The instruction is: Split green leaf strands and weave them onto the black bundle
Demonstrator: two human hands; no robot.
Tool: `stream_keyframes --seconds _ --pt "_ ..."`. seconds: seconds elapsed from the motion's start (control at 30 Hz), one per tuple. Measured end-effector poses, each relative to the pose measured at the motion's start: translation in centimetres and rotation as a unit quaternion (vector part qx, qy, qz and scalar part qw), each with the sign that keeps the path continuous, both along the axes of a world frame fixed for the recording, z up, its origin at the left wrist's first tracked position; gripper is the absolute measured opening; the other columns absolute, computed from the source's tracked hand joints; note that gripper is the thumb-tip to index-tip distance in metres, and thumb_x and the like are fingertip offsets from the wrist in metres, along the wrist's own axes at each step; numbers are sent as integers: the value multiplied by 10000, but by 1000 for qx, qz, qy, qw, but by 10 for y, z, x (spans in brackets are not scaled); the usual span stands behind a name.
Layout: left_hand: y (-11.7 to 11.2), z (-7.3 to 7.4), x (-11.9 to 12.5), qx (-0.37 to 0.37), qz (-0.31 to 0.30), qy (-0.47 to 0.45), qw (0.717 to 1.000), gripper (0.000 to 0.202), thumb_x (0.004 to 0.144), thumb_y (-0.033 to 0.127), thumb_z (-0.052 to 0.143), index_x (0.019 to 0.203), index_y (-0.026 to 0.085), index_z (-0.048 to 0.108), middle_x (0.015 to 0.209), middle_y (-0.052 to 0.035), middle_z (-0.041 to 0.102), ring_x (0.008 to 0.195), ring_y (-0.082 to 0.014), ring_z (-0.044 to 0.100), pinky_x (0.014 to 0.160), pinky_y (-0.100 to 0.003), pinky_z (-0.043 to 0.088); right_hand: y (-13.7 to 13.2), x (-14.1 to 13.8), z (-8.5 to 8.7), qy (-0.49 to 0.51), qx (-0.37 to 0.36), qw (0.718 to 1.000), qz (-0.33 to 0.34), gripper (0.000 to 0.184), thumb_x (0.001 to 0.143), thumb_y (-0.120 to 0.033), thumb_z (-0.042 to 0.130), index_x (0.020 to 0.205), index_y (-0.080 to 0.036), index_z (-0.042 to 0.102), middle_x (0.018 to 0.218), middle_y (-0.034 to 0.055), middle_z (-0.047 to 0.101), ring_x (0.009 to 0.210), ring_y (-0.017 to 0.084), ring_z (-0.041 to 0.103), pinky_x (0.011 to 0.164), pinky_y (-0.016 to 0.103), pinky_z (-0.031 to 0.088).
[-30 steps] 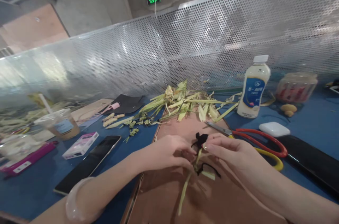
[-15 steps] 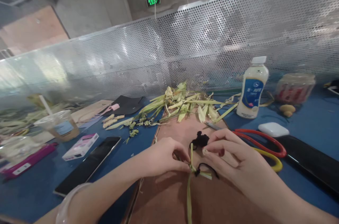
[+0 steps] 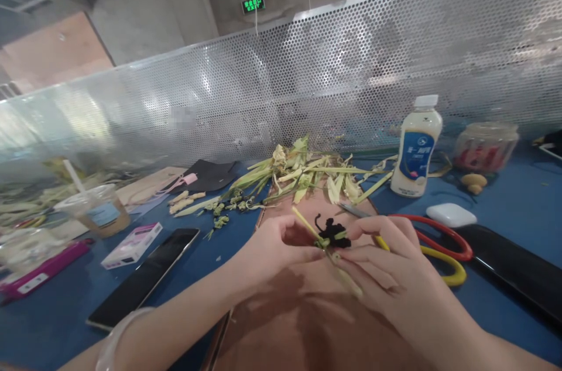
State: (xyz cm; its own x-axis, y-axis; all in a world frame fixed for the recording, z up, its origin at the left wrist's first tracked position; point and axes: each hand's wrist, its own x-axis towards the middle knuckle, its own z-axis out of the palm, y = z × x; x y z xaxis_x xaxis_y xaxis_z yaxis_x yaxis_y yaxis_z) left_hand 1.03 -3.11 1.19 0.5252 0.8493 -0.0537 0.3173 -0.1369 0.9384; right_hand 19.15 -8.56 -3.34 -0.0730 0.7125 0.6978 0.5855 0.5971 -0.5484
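Observation:
Low over the brown board (image 3: 281, 336), both hands meet at a small knotted piece of pale green leaf strip (image 3: 324, 241). My left hand (image 3: 274, 248) is closed, pinching the knot from the left between thumb and finger. One strip end sticks up to the left. My right hand (image 3: 395, 260) is closed, its thumb and fingertips at the right side of the knot, where a small rolled strip end shows. A dark, crinkled black piece (image 3: 334, 232) with a thin curl lies just behind the knot, a bit of green across it. The exact grip points are partly hidden.
A pile of leaf strips (image 3: 307, 175) lies at the board's far end. Scissors (image 3: 456, 247) with red and yellow handles, a white case (image 3: 451, 215) and a bottle (image 3: 417, 151) stand right. Left are a phone (image 3: 147, 277), a small box (image 3: 132, 245) and a drink cup (image 3: 105, 213).
The knotted strip has been lifted and turned, with its long tail now slanting right under my right hand. My right fingers have come in from beside it to touch the knot.

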Motion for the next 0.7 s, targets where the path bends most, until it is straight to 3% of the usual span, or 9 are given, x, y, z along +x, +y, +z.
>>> stream_keyframes --seconds 0.1,0.17,0.43,0.7 --pt "-6 -2 5 -28 -12 -83 996 422 637 280 703 1028 171 587 1019 -81 648 944 -203 591 845 -333 433 -1 0 1 -5 22 999 -49 78 759 -235 586 731 -269 651 1001 46 459 940 216 443 801 387 459" --pt "-10 -2 7 -32 -5 -88 996 386 642 278 703 1001 173 605 991 -73 657 928 -205 595 839 -339 436 -1 0 2 -6 28 998 -64 64 746 -242 604 725 -274 656 1013 48 454 948 224 427 786 387 460" --pt "-18 -7 8 -1 -7 -105 994 236 665 280 686 879 182 664 893 -38 680 856 -180 605 806 -317 445 -2 0 7 -9 44 997 -60 40 725 -242 631 711 -269 658 1012 49 449 953 232 405 776 397 448" --pt "-20 -6 8 5 -3 -134 991 154 661 246 692 801 182 689 836 -21 678 793 -136 587 742 -249 438 -3 -1 7 38 10 998 -39 79 750 -287 602 704 -282 666 1007 49 464 938 230 424 802 427 428"
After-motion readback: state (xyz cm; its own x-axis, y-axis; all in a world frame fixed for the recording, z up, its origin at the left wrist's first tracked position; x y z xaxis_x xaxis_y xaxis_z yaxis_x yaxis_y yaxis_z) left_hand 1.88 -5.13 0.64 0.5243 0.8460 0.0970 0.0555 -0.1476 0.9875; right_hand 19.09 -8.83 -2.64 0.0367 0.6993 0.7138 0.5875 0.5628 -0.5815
